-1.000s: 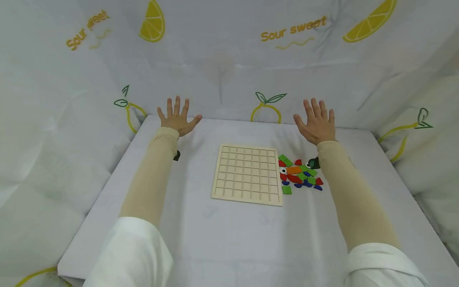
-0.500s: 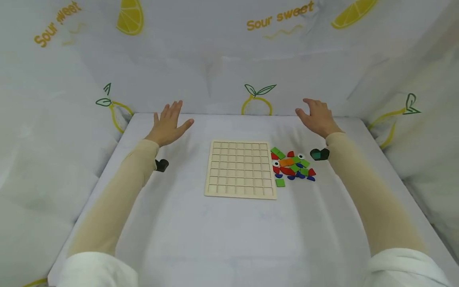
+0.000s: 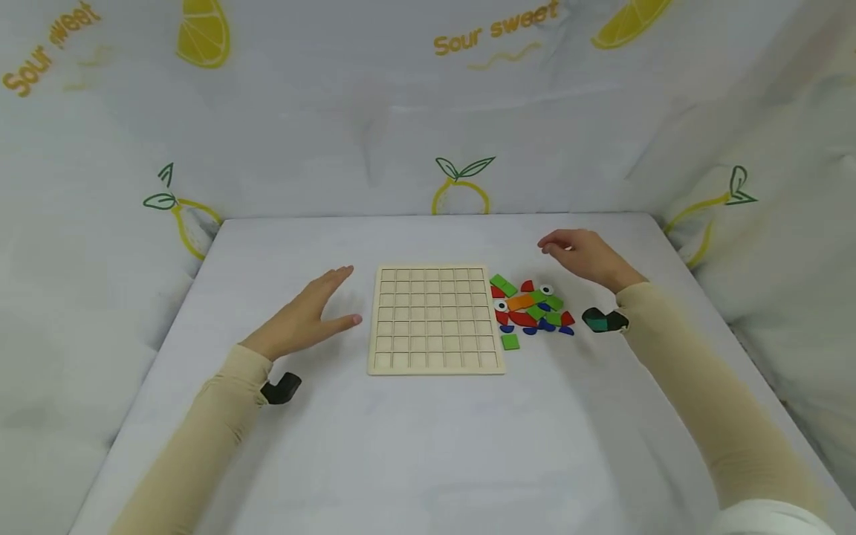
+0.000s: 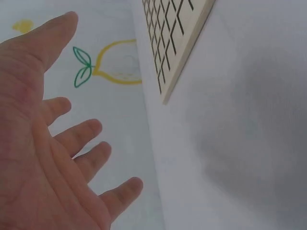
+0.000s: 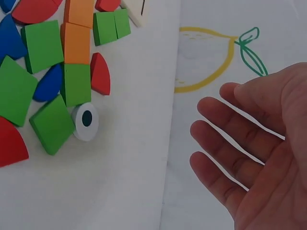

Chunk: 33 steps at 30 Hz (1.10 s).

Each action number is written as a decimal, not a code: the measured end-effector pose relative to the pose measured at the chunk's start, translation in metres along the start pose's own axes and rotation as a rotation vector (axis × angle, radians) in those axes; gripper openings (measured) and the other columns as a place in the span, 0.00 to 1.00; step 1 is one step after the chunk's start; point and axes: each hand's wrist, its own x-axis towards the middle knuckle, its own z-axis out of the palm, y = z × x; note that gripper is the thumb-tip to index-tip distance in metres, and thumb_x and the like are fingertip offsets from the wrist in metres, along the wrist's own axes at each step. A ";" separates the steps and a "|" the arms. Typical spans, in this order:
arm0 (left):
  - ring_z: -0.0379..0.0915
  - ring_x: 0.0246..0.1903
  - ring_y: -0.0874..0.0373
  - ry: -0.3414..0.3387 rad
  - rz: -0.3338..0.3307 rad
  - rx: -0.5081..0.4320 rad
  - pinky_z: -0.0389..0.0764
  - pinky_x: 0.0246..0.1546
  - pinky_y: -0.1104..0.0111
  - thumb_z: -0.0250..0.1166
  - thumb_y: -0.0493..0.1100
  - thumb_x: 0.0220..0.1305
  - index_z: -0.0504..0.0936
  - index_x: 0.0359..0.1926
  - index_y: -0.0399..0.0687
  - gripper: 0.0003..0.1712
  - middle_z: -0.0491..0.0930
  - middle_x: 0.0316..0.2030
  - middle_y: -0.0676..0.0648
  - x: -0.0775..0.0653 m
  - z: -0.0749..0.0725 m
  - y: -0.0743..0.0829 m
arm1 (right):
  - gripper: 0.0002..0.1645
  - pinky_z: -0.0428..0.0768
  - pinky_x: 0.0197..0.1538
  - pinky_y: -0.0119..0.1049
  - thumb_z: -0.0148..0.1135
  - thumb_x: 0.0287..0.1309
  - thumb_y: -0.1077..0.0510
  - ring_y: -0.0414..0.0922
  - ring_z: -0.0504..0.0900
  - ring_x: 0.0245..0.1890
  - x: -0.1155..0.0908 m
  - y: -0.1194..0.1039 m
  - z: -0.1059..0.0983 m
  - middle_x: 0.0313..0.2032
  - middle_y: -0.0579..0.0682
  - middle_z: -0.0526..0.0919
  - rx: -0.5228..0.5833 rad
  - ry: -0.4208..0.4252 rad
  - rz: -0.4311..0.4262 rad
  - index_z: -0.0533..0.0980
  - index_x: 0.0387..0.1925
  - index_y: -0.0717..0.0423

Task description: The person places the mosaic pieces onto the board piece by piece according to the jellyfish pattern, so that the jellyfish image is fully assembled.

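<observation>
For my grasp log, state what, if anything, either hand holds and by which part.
Nothing is held: the left hand is empty beside the grid board, the right hand empty near the coloured pieces.

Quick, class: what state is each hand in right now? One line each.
Left hand: open, holding nothing, beside the wooden board.
Right hand: open, fingers loosely bent, holding nothing.

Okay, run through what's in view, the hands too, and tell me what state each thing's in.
Left hand: open, holding nothing
Right hand: fingers loosely bent, holding nothing
Grid board: lying flat, squares unfilled
Coloured pieces: loose, clustered beside the board
Eye pieces: eye side up
</observation>
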 end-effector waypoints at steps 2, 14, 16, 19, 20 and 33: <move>0.38 0.82 0.45 -0.027 -0.002 -0.024 0.51 0.78 0.40 0.64 0.68 0.65 0.48 0.82 0.59 0.54 0.47 0.81 0.48 -0.003 0.007 0.001 | 0.23 0.73 0.68 0.63 0.47 0.79 0.53 0.62 0.72 0.64 0.003 -0.002 0.008 0.64 0.64 0.76 -0.004 -0.013 -0.014 0.72 0.66 0.59; 0.37 0.81 0.39 -0.156 0.092 0.019 0.49 0.77 0.36 0.69 0.63 0.62 0.59 0.79 0.53 0.51 0.49 0.81 0.43 0.015 0.049 0.019 | 0.25 0.67 0.72 0.65 0.45 0.78 0.57 0.63 0.68 0.67 0.012 0.017 0.039 0.68 0.65 0.70 -0.086 -0.172 0.061 0.68 0.71 0.56; 0.36 0.81 0.39 -0.190 0.094 0.057 0.49 0.78 0.37 0.70 0.64 0.61 0.60 0.78 0.53 0.50 0.47 0.81 0.43 0.016 0.051 0.020 | 0.25 0.69 0.71 0.65 0.45 0.77 0.57 0.62 0.70 0.65 0.012 0.019 0.043 0.66 0.65 0.71 -0.095 -0.181 0.048 0.69 0.71 0.56; 0.37 0.81 0.37 -0.235 0.095 0.103 0.50 0.78 0.38 0.70 0.64 0.61 0.62 0.77 0.53 0.49 0.46 0.81 0.41 0.015 0.050 0.022 | 0.24 0.71 0.70 0.64 0.45 0.77 0.57 0.61 0.72 0.62 0.013 0.021 0.047 0.63 0.64 0.73 -0.111 -0.174 0.019 0.71 0.69 0.56; 0.38 0.80 0.36 -0.248 0.094 0.117 0.51 0.78 0.38 0.69 0.64 0.61 0.62 0.77 0.53 0.49 0.46 0.81 0.41 0.015 0.050 0.022 | 0.24 0.72 0.69 0.64 0.46 0.76 0.57 0.61 0.72 0.61 0.014 0.021 0.048 0.63 0.64 0.73 -0.120 -0.167 0.008 0.72 0.68 0.57; 0.46 0.78 0.32 -0.212 0.136 0.183 0.56 0.75 0.37 0.72 0.54 0.61 0.66 0.75 0.48 0.45 0.52 0.79 0.36 0.010 0.055 0.022 | 0.18 0.79 0.63 0.60 0.57 0.71 0.56 0.55 0.75 0.56 0.016 0.017 0.057 0.59 0.59 0.78 -0.316 -0.103 0.009 0.81 0.58 0.54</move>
